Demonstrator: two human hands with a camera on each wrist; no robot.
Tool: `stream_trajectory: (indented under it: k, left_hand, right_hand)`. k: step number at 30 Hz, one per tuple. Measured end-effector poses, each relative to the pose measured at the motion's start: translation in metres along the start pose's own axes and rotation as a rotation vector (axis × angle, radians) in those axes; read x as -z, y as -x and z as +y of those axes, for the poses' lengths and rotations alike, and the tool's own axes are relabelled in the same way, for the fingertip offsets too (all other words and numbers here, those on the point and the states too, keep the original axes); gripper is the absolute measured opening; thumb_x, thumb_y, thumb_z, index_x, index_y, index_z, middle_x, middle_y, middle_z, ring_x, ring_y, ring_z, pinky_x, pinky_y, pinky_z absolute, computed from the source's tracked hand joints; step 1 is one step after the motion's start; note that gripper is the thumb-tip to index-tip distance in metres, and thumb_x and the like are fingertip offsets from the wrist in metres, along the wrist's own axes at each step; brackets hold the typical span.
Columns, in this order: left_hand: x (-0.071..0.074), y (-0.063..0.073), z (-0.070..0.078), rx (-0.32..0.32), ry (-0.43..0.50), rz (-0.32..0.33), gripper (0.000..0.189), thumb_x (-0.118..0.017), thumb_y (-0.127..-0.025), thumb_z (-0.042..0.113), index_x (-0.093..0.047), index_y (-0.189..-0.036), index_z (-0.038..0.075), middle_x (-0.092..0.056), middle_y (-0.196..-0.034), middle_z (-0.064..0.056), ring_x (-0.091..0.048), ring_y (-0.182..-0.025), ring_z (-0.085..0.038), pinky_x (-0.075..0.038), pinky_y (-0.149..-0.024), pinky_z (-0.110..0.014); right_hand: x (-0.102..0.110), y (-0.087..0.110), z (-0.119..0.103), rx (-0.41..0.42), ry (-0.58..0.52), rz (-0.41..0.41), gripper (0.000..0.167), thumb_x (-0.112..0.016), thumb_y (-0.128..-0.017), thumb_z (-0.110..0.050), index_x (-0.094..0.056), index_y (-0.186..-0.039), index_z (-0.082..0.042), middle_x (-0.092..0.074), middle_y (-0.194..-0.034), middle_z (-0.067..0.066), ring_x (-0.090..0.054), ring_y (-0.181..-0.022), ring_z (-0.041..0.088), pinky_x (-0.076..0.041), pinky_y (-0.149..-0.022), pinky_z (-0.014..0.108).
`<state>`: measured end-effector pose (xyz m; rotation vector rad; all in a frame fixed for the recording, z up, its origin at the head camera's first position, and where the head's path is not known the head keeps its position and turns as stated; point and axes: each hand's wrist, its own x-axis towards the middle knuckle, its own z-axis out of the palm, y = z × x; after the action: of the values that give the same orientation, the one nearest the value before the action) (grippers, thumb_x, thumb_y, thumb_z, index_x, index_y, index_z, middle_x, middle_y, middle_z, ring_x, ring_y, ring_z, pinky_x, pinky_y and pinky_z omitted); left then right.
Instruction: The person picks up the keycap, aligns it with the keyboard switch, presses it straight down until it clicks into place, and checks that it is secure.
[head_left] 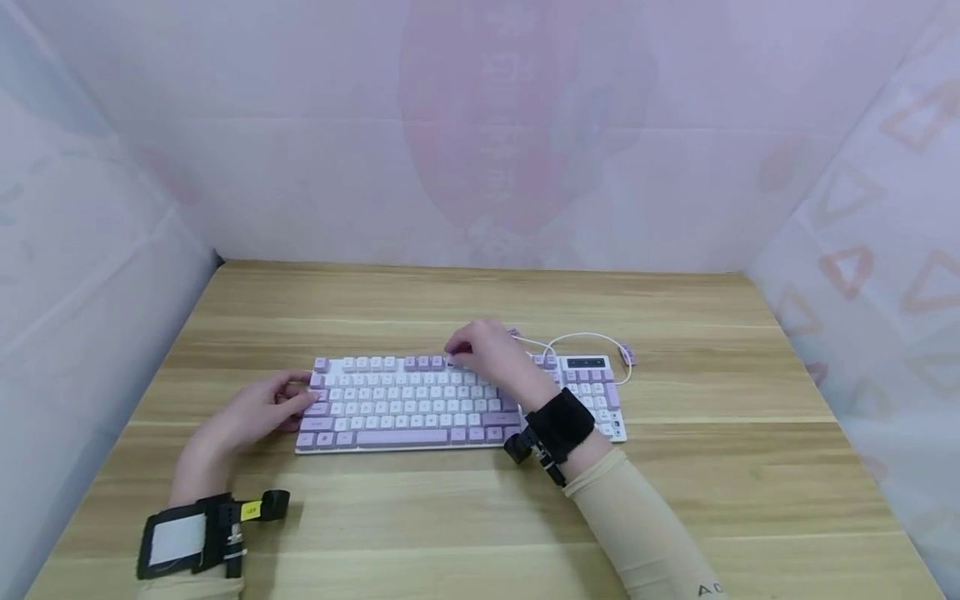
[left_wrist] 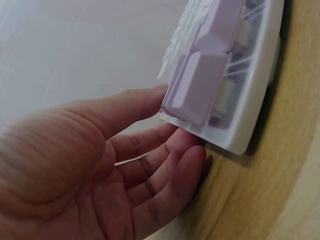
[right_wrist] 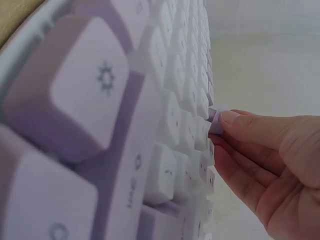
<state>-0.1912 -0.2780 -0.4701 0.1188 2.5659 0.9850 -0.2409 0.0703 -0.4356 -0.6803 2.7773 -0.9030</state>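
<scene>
A white and lilac keyboard [head_left: 401,437] lies flat on the wooden table. At its left end my left hand [head_left: 258,408] grips the edge, and in the left wrist view the thumb [left_wrist: 145,102] lies against a lilac key while the other fingers curl at the side and underneath. My right hand [head_left: 491,354] reaches over the back row near the middle. Between its thumb and fingers it pinches a lilac keycap [right_wrist: 217,122], seen at the keyboard's back edge in the right wrist view.
A white cable [head_left: 588,334] loops behind the keyboard's right end. Beside it lies a small lilac piece [head_left: 627,354], with another lilac piece [head_left: 513,332] behind the right hand. White printed sheets [head_left: 337,167] enclose the back and sides of the table [head_left: 375,533].
</scene>
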Motion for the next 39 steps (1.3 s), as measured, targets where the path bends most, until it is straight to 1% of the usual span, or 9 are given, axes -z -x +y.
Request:
stream_trajectory:
  k: [5,9,12,15,19,23,29,36,39]
  left_hand:
    - [-0.001,-0.002,0.002,-0.009,0.007,0.000,0.061,-0.058,-0.101,0.039,-0.043,-0.145,-0.001,-0.062,-0.117,-0.020,-0.060,-0.094,-0.022,-0.054,-0.074,-0.026]
    - [-0.001,-0.004,0.003,-0.014,0.008,0.000,0.060,-0.058,-0.101,0.038,-0.043,-0.144,-0.001,-0.062,-0.117,-0.019,-0.060,-0.094,-0.021,-0.054,-0.074,-0.026]
    - [-0.001,-0.005,0.004,-0.016,0.006,0.002,0.060,-0.058,-0.101,0.038,-0.044,-0.144,-0.001,-0.062,-0.117,-0.019,-0.060,-0.094,-0.021,-0.055,-0.075,-0.027]
    - [-0.001,-0.006,0.005,-0.016,0.001,0.003,0.060,-0.058,-0.101,0.038,-0.043,-0.144,-0.001,-0.063,-0.116,-0.019,-0.060,-0.094,-0.021,-0.054,-0.074,-0.027]
    - [-0.002,-0.005,0.006,-0.013,-0.005,0.006,0.060,-0.057,-0.101,0.038,-0.043,-0.144,-0.002,-0.063,-0.116,-0.019,-0.060,-0.094,-0.021,-0.054,-0.075,-0.028]
    - [-0.002,-0.005,0.006,-0.019,-0.004,0.008,0.060,-0.057,-0.101,0.038,-0.043,-0.145,-0.001,-0.063,-0.117,-0.020,-0.061,-0.095,-0.022,-0.054,-0.076,-0.028]
    - [-0.002,-0.006,0.005,-0.032,0.000,0.007,0.059,-0.056,-0.102,0.036,-0.043,-0.145,-0.002,-0.062,-0.119,-0.021,-0.061,-0.097,-0.022,-0.055,-0.075,-0.027]
    - [-0.003,-0.006,0.007,-0.031,-0.004,0.004,0.058,-0.056,-0.102,0.036,-0.043,-0.144,-0.002,-0.063,-0.118,-0.021,-0.062,-0.096,-0.022,-0.055,-0.076,-0.029]
    - [-0.003,-0.005,0.007,-0.030,-0.004,0.006,0.058,-0.056,-0.102,0.036,-0.043,-0.145,-0.002,-0.062,-0.119,-0.021,-0.062,-0.096,-0.022,-0.056,-0.077,-0.029]
  right_hand:
    - [0.002,-0.002,0.002,-0.004,0.015,-0.022,0.019,-0.069,-0.093,-0.008,-0.076,-0.110,-0.008,-0.076,-0.110,0.007,-0.070,-0.105,0.021,-0.055,-0.096,0.034]
    - [0.002,-0.004,0.000,-0.005,0.045,-0.043,0.018,-0.069,-0.093,-0.008,-0.077,-0.109,-0.008,-0.076,-0.109,0.008,-0.070,-0.104,0.022,-0.055,-0.096,0.034]
    - [0.001,-0.007,-0.002,0.024,0.109,-0.055,0.014,-0.068,-0.093,-0.007,-0.078,-0.103,-0.008,-0.077,-0.104,0.007,-0.070,-0.100,0.021,-0.056,-0.091,0.033]
    - [-0.002,-0.009,-0.007,0.065,0.203,-0.060,0.012,-0.069,-0.093,-0.006,-0.078,-0.100,-0.007,-0.077,-0.102,0.008,-0.071,-0.098,0.021,-0.056,-0.089,0.032]
    - [-0.007,-0.008,-0.011,0.077,0.282,-0.024,0.016,-0.070,-0.091,-0.004,-0.076,-0.105,-0.007,-0.076,-0.105,0.009,-0.072,-0.099,0.021,-0.057,-0.090,0.030]
    - [-0.010,-0.006,-0.012,0.038,0.281,0.018,0.018,-0.070,-0.092,-0.006,-0.075,-0.109,-0.008,-0.076,-0.107,0.008,-0.072,-0.100,0.021,-0.057,-0.090,0.030]
    - [-0.009,-0.005,-0.016,-0.032,0.288,0.031,0.011,-0.070,-0.092,-0.009,-0.077,-0.100,-0.010,-0.077,-0.100,0.005,-0.072,-0.095,0.019,-0.057,-0.087,0.030]
    - [-0.008,-0.008,-0.016,-0.019,0.326,0.025,0.009,-0.071,-0.090,-0.006,-0.079,-0.091,-0.011,-0.077,-0.094,0.004,-0.070,-0.086,0.017,-0.056,-0.081,0.028]
    - [-0.009,-0.006,-0.012,-0.015,0.293,0.035,0.010,-0.070,-0.091,-0.006,-0.079,-0.088,-0.010,-0.077,-0.094,0.004,-0.070,-0.086,0.017,-0.056,-0.082,0.029]
